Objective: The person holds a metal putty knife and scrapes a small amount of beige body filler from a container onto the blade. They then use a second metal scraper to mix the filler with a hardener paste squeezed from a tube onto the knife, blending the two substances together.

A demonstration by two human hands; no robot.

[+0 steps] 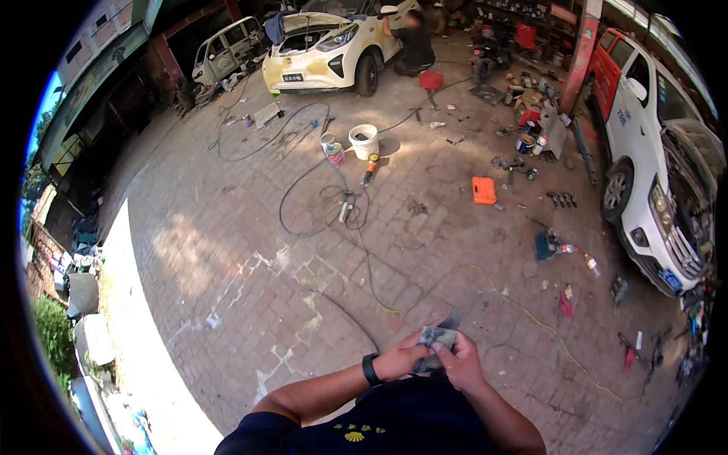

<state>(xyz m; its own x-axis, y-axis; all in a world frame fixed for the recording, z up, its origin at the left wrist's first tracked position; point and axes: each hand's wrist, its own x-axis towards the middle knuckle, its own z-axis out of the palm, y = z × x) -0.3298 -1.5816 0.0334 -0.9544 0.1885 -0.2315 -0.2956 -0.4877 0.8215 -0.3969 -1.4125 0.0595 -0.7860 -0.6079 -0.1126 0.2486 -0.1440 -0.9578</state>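
Close to my body, my left hand [402,359] and my right hand [465,367] come together around a small, grey, dirt-smudged piece [438,337]. It looks like a folded rag or a pad; I cannot tell which. Both thumbs press on its near face, and the fingers wrap behind it, mostly hidden. A dark band [371,369] circles my left wrist. Some dark shape shows just beyond the held piece, too unclear to name.
Ahead on the brick floor, a yellow cable [547,331] and a dark hose [345,309] lie loose. Farther off are a white bucket [364,142], an orange case [483,190] and scattered tools. A white car [652,167] stands right; a person [414,47] crouches beside a cream car [322,49].
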